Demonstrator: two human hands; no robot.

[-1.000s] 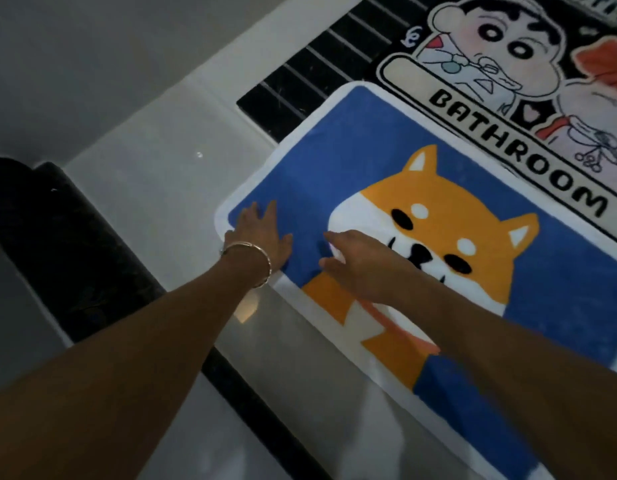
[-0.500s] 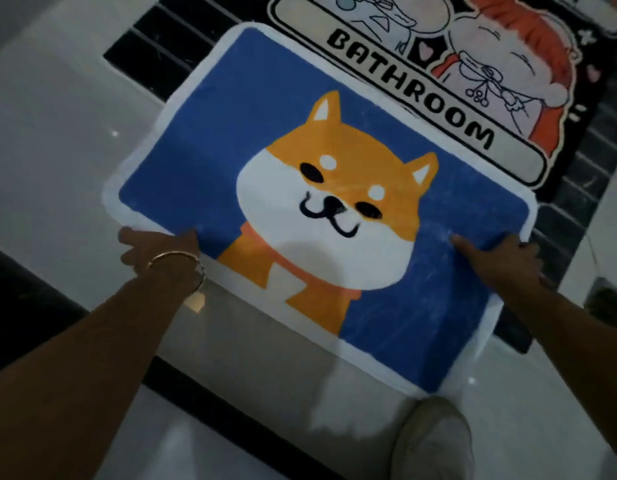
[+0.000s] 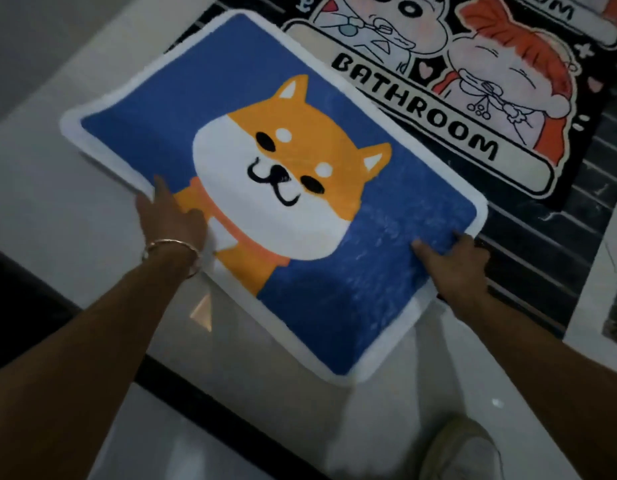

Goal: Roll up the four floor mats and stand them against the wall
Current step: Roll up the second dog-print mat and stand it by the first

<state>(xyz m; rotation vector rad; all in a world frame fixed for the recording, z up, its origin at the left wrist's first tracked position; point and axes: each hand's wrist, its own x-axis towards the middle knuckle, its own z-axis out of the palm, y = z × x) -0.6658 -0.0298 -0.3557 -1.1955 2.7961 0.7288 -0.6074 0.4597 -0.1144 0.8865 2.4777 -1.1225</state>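
Blue pile with a white border and an orange dog's face, the blue mat (image 3: pixel 276 188) lies spread out and quite flat, showing no curl at either end. It sits partly over the pale floor (image 3: pixel 50 209), and its far edge appears to overlap the bathroom mat (image 3: pixel 438 109), a black one with cartoon figures that also lies flat. The corner of a third mat (image 3: pixel 577 19) shows at the top of the view; a fourth is not visible.

The left hand (image 3: pixel 172 220), with a bracelet (image 3: pixel 172 245) at the wrist, grips the near-left edge. The right hand (image 3: pixel 456 261) grips the near-right corner, thumb on top and fingers (image 3: pixel 468 239) curled round the border. The near side looks slightly raised off the floor, judging by the shadow beneath. A shoe (image 3: pixel 463 452) stands just short of the mat.

Going by this, the task is at its very start: no mat is rolled and none stands against a wall, so all the rolling and standing remains.
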